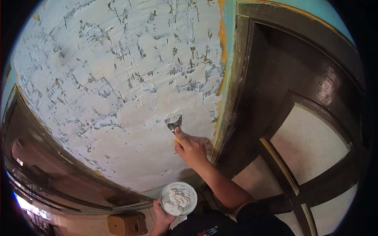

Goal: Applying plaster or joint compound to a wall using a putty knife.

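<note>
My right hand [191, 150] grips a putty knife [173, 122] by its yellow handle, index finger stretched along it. The blade lies against the wall [149, 137], which is coated in white putty with grey patches showing through, mostly higher up. Below, my left hand [162, 214] is closed on the edge of a round, clear tub [193, 198]. Inside the tub sits a lump of white putty [178, 198].
Right of the wall stands a dark brown door [291, 67] in a worn wooden frame [237, 90], with pale panels lower down. A brown stool [126, 223] is on the tiled floor at lower left. Brown-framed glass panels [51, 157] curve along the left.
</note>
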{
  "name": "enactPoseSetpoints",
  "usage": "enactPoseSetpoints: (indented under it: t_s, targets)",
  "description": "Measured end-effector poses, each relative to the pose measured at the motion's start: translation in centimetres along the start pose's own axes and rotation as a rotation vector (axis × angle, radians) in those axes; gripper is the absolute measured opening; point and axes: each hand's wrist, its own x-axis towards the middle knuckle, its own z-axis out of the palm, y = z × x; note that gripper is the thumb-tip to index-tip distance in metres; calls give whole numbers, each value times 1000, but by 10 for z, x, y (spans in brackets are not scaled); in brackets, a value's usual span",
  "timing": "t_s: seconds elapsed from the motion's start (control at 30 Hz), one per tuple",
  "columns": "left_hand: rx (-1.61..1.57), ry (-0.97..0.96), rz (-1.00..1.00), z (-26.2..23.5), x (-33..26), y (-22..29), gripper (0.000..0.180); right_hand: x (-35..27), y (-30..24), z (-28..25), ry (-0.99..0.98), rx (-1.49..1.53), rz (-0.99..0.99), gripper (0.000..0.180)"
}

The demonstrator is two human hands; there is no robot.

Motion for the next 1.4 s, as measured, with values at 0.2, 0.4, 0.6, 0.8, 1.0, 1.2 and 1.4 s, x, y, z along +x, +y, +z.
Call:
enactPoseSetpoints:
  t_s: [0.2, 0.4, 0.6, 0.8, 1.0, 1.2, 1.4]
  targets:
    - [4, -16, 15, -2, 0, 1, 76, -26, 0, 1, -191, -98, 129, 60]
    - [-48, -55, -12, 0, -1, -5, 74, -79, 17, 1, -162, 30, 73, 63]
    - [-26, -31, -5, -8, -9, -8, 74, -46, 1, -18, -139, 33, -12, 63]
    - [12, -23, 16, -8, -11, -6, 75, 6, -13, -25, -142, -121, 35, 63]
    - [6, -24, 20, -11, -16, -5, 76, -4, -5, -11, -87, -54, 66, 62]
    - [19, -9, 21, -6, -18, -2, 75, -7, -6, -13, -121, -42, 85, 61]
    - [-14, -9, 0, -7, -16, -2, 75, -16, -3, -12, -193, -64, 153, 60]
